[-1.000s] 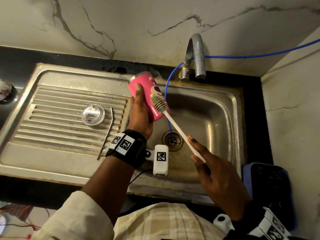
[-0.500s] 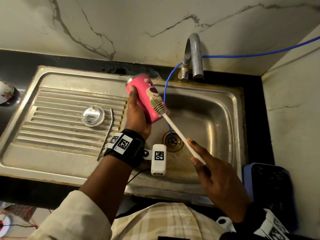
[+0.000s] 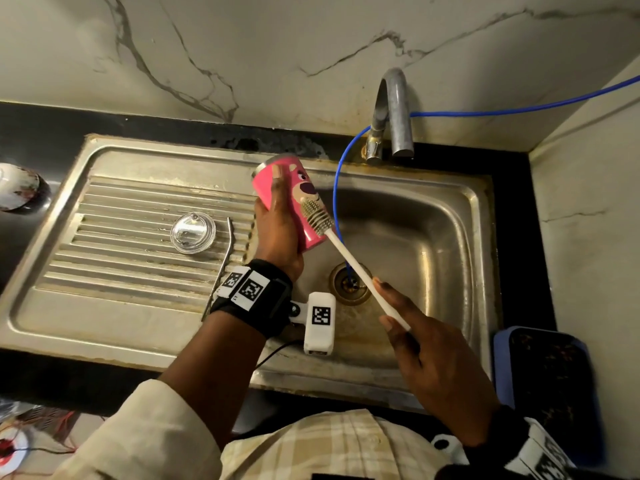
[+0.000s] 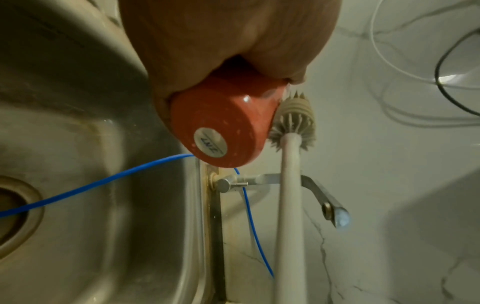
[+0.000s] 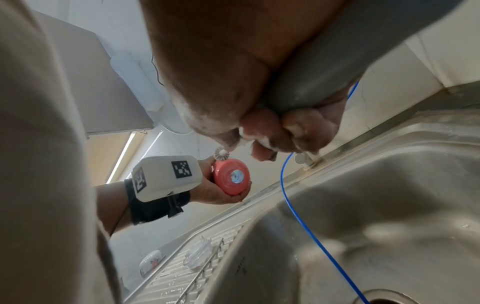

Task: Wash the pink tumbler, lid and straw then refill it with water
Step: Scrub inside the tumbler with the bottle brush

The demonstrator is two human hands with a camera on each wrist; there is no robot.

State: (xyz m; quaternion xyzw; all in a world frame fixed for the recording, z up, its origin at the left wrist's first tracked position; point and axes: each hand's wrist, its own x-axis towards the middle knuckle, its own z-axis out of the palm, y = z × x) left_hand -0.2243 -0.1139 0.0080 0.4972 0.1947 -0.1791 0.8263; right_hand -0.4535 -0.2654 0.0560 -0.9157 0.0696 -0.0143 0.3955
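My left hand grips the pink tumbler with a bear face, tilted over the sink's left side, mouth pointing away. Its pink base with a round sticker faces the left wrist camera, and the tumbler shows small in the right wrist view. My right hand holds the white handle of a bottle brush; the brush's bristle head lies against the tumbler's outer side. The clear lid and the metal straw lie on the ribbed drainboard.
The steel sink has a drain with a thin blue tube running into it. A curved tap stands at the back. A blue tray sits at the right, a round object at the far left.
The brush head has slid a little along the tumbler's side, and the tumbler has turned slightly in my left hand. Lid and straw have not moved.
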